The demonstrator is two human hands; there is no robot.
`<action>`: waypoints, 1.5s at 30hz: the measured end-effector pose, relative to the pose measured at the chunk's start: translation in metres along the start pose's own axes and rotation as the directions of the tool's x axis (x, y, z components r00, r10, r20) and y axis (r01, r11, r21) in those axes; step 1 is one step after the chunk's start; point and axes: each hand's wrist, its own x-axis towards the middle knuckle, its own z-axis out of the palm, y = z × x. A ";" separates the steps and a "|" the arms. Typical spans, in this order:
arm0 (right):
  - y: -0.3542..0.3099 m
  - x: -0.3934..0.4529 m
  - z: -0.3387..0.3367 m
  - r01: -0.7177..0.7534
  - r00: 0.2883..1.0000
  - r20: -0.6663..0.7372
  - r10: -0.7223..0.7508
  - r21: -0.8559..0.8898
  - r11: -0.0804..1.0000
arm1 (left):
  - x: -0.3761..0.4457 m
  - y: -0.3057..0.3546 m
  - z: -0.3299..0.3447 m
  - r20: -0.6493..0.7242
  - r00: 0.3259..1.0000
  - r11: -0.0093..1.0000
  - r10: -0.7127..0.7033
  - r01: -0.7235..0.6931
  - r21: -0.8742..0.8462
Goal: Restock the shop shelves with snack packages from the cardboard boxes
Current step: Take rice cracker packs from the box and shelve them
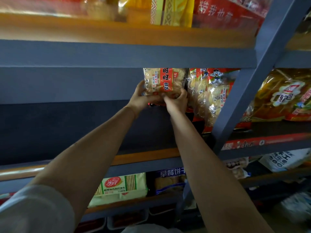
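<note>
A clear snack package (164,81) of pale rice crackers with a red label stands upright at the back of the middle shelf (146,156). My left hand (143,98) grips its lower left corner. My right hand (177,102) grips its lower right edge. Both arms reach up and forward. A second cracker package (212,95) with a cartoon figure stands right beside it, touching. No cardboard box is in view.
A grey upright post (244,91) slants at the right of the bay. Beyond it lies a golden snack bag (284,96). The top shelf holds red and yellow packs (225,12). The lower shelf carries a green-white biscuit pack (121,187) and a blue one (170,180).
</note>
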 end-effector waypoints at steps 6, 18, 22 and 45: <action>-0.005 -0.010 -0.010 -0.011 1.000 0.011 0.009 0.149 0.989 | -0.008 0.017 -0.002 -0.122 0.990 0.992 -0.066 0.078 0.096; -0.043 -0.168 0.041 0.422 0.662 0.589 -0.464 0.218 0.880 | -0.213 0.051 -0.116 -0.417 0.884 0.908 0.212 -0.020 0.419; -0.053 -0.280 0.106 0.524 0.448 0.720 -0.531 0.270 0.808 | -0.321 0.036 -0.216 -0.550 0.807 0.819 0.212 0.161 0.551; 0.048 -0.939 0.589 0.749 -0.280 0.956 0.092 0.157 0.644 | -0.864 -0.187 -0.755 -0.981 0.196 0.323 -0.016 0.929 0.180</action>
